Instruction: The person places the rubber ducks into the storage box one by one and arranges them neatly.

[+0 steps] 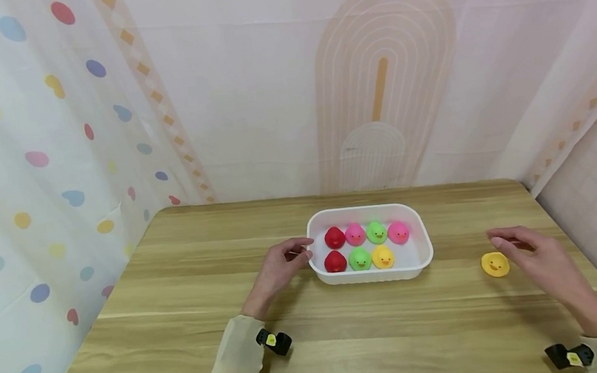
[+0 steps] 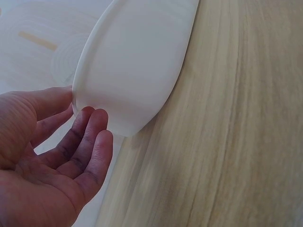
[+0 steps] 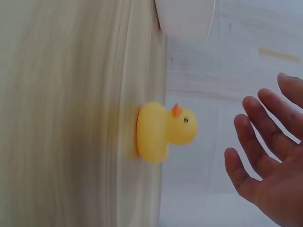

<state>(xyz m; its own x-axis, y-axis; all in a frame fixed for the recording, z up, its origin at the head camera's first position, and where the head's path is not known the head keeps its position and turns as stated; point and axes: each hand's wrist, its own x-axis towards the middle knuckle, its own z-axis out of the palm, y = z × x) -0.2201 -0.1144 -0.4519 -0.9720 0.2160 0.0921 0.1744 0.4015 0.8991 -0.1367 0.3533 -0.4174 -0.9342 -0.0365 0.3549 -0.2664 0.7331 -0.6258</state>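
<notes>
A white plastic bin (image 1: 424, 252) stands on the wooden table with several rubber ducks in two rows: red ducks (image 1: 335, 261) at the left, then pink ducks (image 1: 355, 234), green ducks (image 1: 360, 259) and one yellow duck (image 1: 383, 256). My left hand (image 1: 280, 270) pinches the bin's left rim with thumb and forefinger; in the left wrist view the other fingers (image 2: 102, 146) lie by its outer wall. Right of the bin, another yellow rubber duck (image 3: 156, 132) sits upright on the table. My right hand (image 1: 542, 260) hovers beside it, fingers loosely bent, apart from the duck and holding nothing.
The wooden table (image 1: 188, 267) runs back to a patterned curtain (image 1: 253, 95). More dotted curtain (image 1: 41, 232) hangs along the left side. Black wrist cameras (image 1: 273, 341) are strapped over both beige sleeves (image 1: 233, 358).
</notes>
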